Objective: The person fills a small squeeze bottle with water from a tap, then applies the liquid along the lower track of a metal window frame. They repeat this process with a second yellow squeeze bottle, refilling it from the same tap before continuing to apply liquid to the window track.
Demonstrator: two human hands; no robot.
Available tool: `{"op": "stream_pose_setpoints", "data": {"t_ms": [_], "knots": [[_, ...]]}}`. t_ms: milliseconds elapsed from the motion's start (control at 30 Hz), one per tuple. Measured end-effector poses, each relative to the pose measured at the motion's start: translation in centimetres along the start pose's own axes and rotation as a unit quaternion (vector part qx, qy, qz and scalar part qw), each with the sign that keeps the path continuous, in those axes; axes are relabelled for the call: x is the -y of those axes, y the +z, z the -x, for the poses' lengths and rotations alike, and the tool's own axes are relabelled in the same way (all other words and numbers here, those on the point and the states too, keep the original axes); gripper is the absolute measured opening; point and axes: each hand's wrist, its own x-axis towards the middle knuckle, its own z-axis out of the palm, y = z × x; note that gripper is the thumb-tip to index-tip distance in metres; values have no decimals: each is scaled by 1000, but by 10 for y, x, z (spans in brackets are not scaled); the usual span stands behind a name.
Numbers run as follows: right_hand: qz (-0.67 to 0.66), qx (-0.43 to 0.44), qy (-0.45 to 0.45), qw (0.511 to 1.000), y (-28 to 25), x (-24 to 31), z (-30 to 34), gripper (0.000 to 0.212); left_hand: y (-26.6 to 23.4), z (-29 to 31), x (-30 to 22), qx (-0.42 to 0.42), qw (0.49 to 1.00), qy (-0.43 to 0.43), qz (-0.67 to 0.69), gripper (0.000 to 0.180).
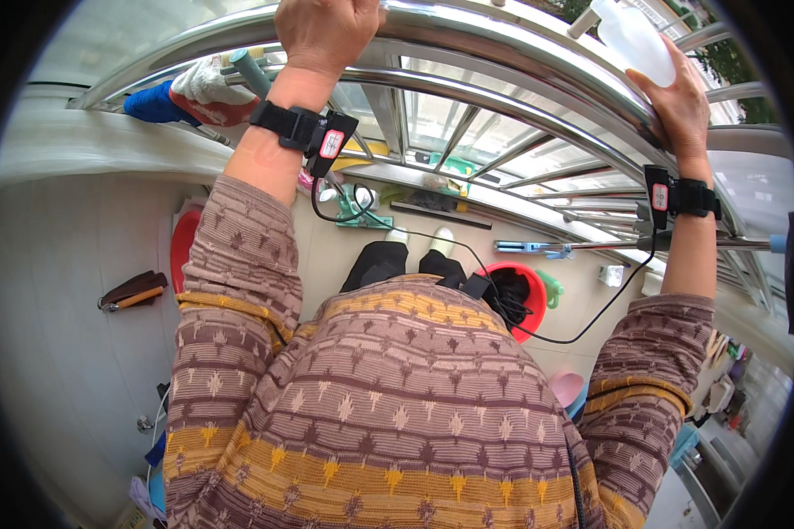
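At the top edge, my left hand [326, 40] is closed on the shiny metal railing [520, 44]; its fingertips are partly out of view. To the far right, my right hand [684, 101] grips a white, translucent, rounded thing like a plastic bottle [635, 40], held up past the railing. Its exact kind does not show clearly. Below my left wrist, a green-handled tool [250, 70] leans at the bars. Beside it hang a grey-and-red cloth [212, 93] and a blue cloth [159, 104].
Below on the tiled floor are a red bucket [525, 300] with dark contents, a green mop head [366, 216] and a blue mop head [529, 249] on a long pole. A red basin [183, 247] stands by the left wall. A black cable [582, 339] loops between my wrist straps.
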Motion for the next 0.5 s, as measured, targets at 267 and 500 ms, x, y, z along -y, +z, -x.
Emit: {"op": "stream_pose_setpoints", "data": {"t_ms": [267,500], "knots": [[-15,6,-1,1000,-5,9,-1,73,-6,-1,-4,22,999,-16,27,26],[10,-4,0,1000,-9,19,0,72,-7,-2,-5,19,1000,-12,17,27]]}}
